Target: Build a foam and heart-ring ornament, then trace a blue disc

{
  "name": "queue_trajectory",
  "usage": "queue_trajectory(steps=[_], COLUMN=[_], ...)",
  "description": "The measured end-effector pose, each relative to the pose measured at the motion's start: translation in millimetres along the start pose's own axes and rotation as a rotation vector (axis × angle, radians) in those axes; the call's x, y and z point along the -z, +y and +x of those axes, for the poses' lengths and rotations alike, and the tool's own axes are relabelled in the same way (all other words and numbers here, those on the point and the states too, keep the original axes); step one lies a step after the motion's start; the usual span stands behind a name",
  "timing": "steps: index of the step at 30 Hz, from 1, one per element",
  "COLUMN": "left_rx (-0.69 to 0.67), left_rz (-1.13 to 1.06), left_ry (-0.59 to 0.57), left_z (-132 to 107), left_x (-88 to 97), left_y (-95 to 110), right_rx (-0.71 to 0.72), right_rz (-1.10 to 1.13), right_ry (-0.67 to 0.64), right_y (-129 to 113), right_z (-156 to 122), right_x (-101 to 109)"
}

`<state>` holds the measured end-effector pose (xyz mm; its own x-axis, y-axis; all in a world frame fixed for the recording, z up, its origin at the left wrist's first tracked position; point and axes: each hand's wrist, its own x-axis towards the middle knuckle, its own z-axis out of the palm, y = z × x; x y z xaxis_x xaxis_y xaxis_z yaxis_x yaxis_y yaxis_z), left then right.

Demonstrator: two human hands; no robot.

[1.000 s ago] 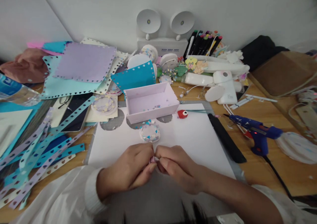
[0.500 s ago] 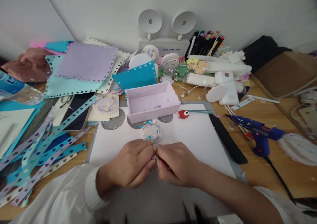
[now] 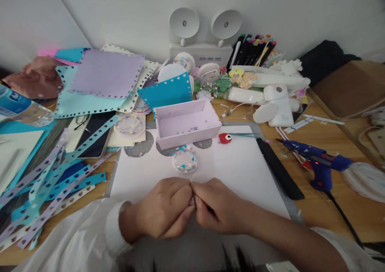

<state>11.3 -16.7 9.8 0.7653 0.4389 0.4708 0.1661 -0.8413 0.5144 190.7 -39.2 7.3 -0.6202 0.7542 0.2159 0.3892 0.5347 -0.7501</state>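
Where left hand [image 3: 164, 208] meets right hand [image 3: 221, 206], pinkish piece [image 3: 191, 201] mostly hides

Dim, diffuse light; soft detail, stretched margins.
From where I stand, the wall [image 3: 126, 15] greys, darkening at upper right; the paper [image 3: 240, 164] is brightest. Shade pools under the right hand's [image 3: 222, 208] curled fingers. The glue gun [image 3: 320, 168] shows a red glow. Lamp [image 3: 201, 55] lettering is illegible, the bottle [image 3: 21, 105] distorted, the bottom wisps [image 3: 240, 258] blurred.
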Motion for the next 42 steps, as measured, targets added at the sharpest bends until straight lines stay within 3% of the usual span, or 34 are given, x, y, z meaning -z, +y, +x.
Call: queue_trajectory(steps=[6,11,15,22,42], left_rx=[0.229,0.429,0.394,0.325,0.305], left_rz=[-0.406,-0.533,-0.521,-0.567,-0.619], left_ry=[-0.005,0.02,0.001,-0.109,-0.12], left_z=[1,0,1,-3,-3], left_x=[8.0,8.8,5.7,5.2,4.0], left_y=[7,11,7,2,2], right_rx=[-0.098,-0.092,-0.075,-0.15,-0.261], right_rz=[0.246,0.143,0.123,0.415,0.94], right_ry=[0.021,0.099,0.056,-0.031,-0.098], right_y=[-5,-2,-2,-8,-5], right_z=[3,1,1,3,1], right_x=[8,7,6,10,4])
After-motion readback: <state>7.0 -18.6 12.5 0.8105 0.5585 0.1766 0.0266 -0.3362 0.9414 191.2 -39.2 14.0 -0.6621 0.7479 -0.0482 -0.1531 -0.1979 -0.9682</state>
